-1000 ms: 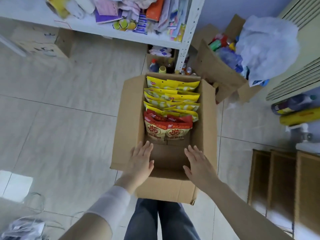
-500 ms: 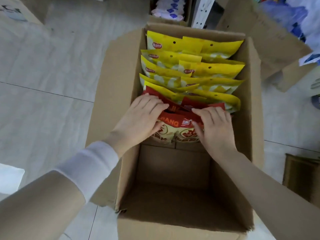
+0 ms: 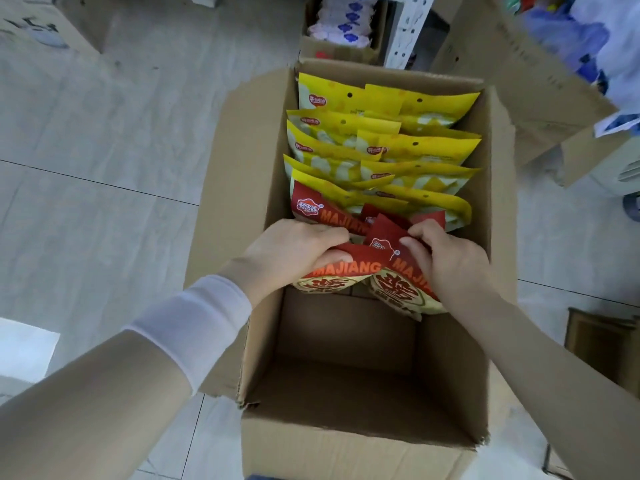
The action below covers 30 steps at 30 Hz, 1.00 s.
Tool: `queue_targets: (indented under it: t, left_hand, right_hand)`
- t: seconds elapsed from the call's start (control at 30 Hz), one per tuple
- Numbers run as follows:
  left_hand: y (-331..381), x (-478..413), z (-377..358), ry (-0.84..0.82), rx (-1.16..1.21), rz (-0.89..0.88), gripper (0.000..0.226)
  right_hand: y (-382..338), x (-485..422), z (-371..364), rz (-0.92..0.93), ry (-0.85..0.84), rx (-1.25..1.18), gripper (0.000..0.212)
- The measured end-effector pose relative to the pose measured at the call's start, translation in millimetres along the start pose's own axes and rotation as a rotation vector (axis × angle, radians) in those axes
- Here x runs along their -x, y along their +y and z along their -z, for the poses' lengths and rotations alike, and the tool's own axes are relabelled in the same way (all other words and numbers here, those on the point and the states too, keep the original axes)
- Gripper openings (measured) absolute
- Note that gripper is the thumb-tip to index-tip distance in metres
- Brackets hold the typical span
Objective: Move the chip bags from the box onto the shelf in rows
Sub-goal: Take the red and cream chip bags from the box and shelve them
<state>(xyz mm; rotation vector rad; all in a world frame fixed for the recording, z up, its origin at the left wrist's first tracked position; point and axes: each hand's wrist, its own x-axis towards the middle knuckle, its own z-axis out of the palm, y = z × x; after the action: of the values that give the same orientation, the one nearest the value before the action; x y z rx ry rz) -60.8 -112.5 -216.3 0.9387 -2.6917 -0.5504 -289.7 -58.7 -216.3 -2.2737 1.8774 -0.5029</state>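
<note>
An open cardboard box [image 3: 242, 174] stands on the floor below me. Its far half holds several yellow chip bags [image 3: 381, 147] standing in two columns. In front of them stand red MAJIANG chip bags [image 3: 360, 268]. My left hand [image 3: 294, 251] grips the top edges of the left red bags, fingers curled over them. My right hand [image 3: 446, 258] grips the top of the right red bags, thumb in front. The near half of the box is bare cardboard. A white shelf upright [image 3: 407, 29] shows at the top; the shelf boards are out of view.
A small carton of white packets [image 3: 343, 26] sits beyond the box by the upright. Another open carton [image 3: 519, 81] with blue and white plastic bags stands at the upper right. A brown wooden object [image 3: 602, 344] lies at the right edge. Pale tiled floor [image 3: 104, 168] spreads left.
Both hands went from hovering open over the near end of the box to the red bags, and their fingers have now curled round the bag tops. The camera has dropped closer.
</note>
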Motion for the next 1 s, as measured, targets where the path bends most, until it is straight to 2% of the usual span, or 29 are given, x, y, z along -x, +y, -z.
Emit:
queue_targets:
  t: [0.2, 0.3, 0.43, 0.57, 0.73, 0.87, 1.0]
  left_hand:
    - [47, 19, 64, 0.004, 0.079, 0.185, 0.047]
    - [80, 28, 119, -0.002, 0.170, 0.335, 0.055]
    - [127, 50, 188, -0.006, 0.172, 0.444, 0.032]
    - [157, 87, 245, 0.082, 0.146, 0.505, 0.033]
    - [161, 141, 307, 0.116, 0.083, 0.548, 0.038]
    - [143, 191, 350, 0.186, 0.073, 0.542, 0.043]
    - [115, 247, 392, 0.216, 0.061, 0.514, 0.056]
  right_hand:
    - [-21, -2, 71, -0.052, -0.067, -0.079, 0.037]
    - [-44, -10, 119, -0.099, -0.129, -0.110, 0.030]
    - [-82, -30, 181, -0.146, -0.214, -0.189, 0.027]
    - [-126, -52, 236, -0.050, -0.181, -0.222, 0.027]
    - [-195, -81, 285, 0.097, -0.141, -0.201, 0.026]
    - [-264, -103, 298, 0.174, -0.039, -0.177, 0.026]
    - [-334, -125, 294, 0.157, 0.004, -0.142, 0.023]
